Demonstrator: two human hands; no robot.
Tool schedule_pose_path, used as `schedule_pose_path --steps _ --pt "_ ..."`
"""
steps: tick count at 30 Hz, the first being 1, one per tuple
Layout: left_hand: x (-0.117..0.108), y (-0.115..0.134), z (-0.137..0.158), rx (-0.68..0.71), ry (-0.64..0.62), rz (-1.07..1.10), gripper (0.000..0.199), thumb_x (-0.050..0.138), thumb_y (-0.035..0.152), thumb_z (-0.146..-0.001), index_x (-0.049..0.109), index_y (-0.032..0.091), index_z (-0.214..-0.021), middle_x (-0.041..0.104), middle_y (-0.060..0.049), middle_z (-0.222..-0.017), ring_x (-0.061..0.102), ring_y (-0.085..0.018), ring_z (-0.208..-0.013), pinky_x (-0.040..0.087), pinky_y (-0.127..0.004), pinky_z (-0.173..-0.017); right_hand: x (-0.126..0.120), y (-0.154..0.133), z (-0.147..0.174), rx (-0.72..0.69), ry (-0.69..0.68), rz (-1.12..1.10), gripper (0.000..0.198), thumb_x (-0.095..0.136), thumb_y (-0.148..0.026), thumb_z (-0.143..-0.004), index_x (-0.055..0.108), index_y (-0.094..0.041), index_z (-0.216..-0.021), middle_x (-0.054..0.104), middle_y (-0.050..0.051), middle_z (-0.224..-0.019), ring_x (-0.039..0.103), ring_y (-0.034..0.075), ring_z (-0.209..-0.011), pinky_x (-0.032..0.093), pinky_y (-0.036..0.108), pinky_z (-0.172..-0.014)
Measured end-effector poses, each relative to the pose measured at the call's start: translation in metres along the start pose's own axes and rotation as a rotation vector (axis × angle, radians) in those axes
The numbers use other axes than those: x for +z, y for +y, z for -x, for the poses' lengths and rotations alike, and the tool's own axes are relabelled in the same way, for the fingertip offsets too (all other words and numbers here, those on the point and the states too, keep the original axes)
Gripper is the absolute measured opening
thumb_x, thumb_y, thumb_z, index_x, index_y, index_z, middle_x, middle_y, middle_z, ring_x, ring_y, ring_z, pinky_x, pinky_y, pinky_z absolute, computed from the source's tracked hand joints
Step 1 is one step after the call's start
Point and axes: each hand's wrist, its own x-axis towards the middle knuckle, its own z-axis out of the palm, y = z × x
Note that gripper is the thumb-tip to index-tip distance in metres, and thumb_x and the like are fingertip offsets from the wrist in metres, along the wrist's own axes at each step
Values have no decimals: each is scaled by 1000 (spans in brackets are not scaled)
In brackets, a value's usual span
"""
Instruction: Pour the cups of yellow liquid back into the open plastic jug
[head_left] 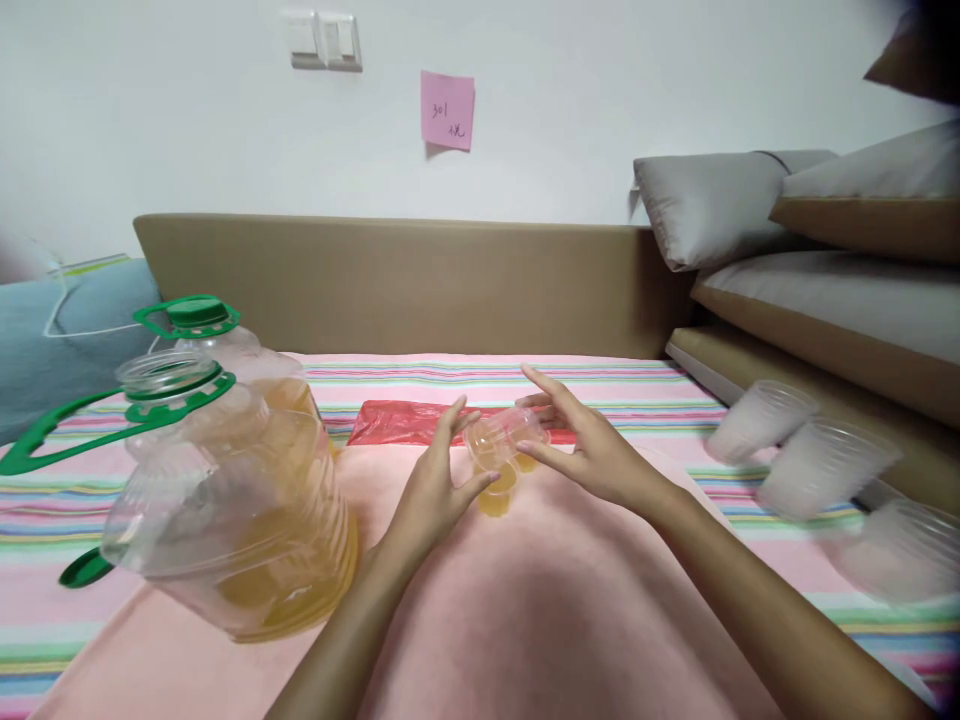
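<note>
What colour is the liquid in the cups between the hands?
Yellow-orange; the liquid shows best in the head view, the only one here.

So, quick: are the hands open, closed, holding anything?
Left hand: open, fingers spread beside round, clear plastic cups.
Right hand: fingers apart beside these cups; whether it grips one cannot be told.

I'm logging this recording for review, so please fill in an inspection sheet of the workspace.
Surface: pink cloth over a striped sheet.
Job's things: small cups grouped between the hands, some holding yellow liquid; front jug, part filled, mouth uncovered; rear jug, green cap on; stacked cups leaning at right.
Clutter: red plastic sheet behind the small cups.
Hands: left hand and right hand flank the small cups, fingers spread; grip unclear.
Cables: thin white cord, far left.
Surroundings: brown panel, cushions piled right, pink note on the wall.
</note>
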Motion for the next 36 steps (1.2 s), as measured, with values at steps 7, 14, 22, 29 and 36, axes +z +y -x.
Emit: schedule_pose_path --steps 7,14,22,29,36 --pt "-10 0 6 -3 -68 -38 92 75 31 -92 16 39 -162 49 -10 -159 42 -26 -152 35 -52 -125 2 -7 0 -106 -22 75 35 71 -35 -94 66 -28 -128 68 6 -125 66 22 -108 57 43 -96" --pt "-8 0 5 20 -73 -33 95 71 36 -96 5 39 -164 43 -12 -163 38 -26 -154 33 -54 -126 4 -11 2 -73 28 56 49 74 -34 -93 61 -33 -140 67 5 -129 66 22 -112 57 43 -99" --pt "-12 1 4 52 -81 -97 66 68 45 -97 37 31 -153 46 -10 -161 43 -28 -151 35 -52 -125 7 -13 1 -45 69 -97 63 66 -39 -99 41 -37 -157 65 5 -134 64 20 -124 54 46 -109" --pt "-14 1 6 68 -82 -122 64 67 40 -98 36 31 -154 48 -10 -159 43 -28 -150 36 -52 -125 13 -13 1 -2 112 -104 76 65 -36 -99 26 -40 -165 68 4 -128 66 19 -120 54 47 -109" --pt "-14 -3 6 129 -93 -186 56 66 42 -99 46 33 -151 48 -9 -161 42 -28 -152 28 -57 -129 22 -9 13 18 161 -60 43 62 -42 -101 60 -31 -143 64 6 -142 63 24 -128 52 49 -113"
